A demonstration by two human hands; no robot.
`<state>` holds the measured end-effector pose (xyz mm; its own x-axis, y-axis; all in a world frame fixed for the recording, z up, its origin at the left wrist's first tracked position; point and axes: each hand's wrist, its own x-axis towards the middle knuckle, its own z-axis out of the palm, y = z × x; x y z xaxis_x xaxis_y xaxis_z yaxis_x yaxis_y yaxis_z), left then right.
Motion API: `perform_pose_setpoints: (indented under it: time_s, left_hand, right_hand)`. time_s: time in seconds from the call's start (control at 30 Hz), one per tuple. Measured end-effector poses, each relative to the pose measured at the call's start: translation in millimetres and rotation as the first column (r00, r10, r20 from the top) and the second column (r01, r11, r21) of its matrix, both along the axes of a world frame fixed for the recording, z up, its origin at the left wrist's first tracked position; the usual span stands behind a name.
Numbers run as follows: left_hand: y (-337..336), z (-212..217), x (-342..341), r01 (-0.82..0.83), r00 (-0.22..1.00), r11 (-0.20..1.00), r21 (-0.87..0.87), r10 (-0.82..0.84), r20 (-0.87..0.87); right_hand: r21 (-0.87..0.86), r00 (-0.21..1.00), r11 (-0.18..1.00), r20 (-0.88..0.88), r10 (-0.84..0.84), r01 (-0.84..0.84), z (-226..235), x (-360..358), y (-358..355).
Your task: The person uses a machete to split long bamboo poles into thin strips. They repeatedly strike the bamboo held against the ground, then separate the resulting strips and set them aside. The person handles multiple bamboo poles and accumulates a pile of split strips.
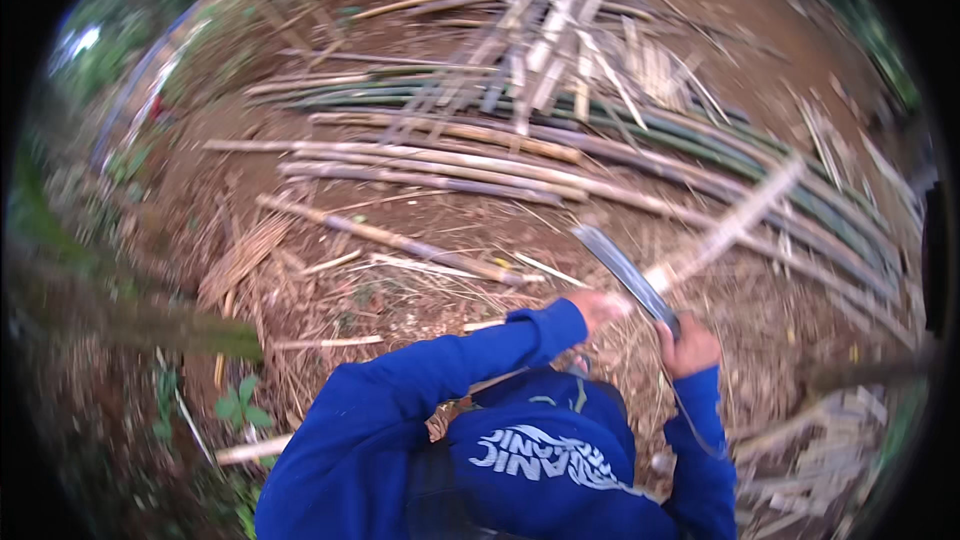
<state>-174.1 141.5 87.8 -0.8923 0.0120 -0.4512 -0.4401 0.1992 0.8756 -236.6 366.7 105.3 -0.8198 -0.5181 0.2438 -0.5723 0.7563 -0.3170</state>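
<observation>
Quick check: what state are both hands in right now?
Left hand: looks closed on the pale bamboo strip, though motion blurs its fingers.
Right hand: closed, holding the long-bladed knife.

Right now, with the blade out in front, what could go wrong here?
Two risks stand out. The bare left hand is blurred but close to the blade in the right hand; a slip could cut it. The long strip crosses by the blade, its far end reaching out toward the poles in the picture, so a knock there might twist it and throw the blade off line.
</observation>
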Motion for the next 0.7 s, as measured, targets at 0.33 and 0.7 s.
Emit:
perform_pose_setpoints:
  time_s: [0.33,0.7]
  left_hand:
    - [9.1,18.3,-17.2,0.025,0.992,0.998,0.060,-0.033,0.122]
    - [4.7,27.6,-18.0,0.133,0.963,0.984,0.119,-0.156,0.218]
  right_hand:
    - [0.101,0.975,0.976,0.090,-0.204,0.194,23.5,5.6,1.5]
    - [0.168,0.961,0.961,0.133,-0.244,0.220,27.7,-19.0,20.9]
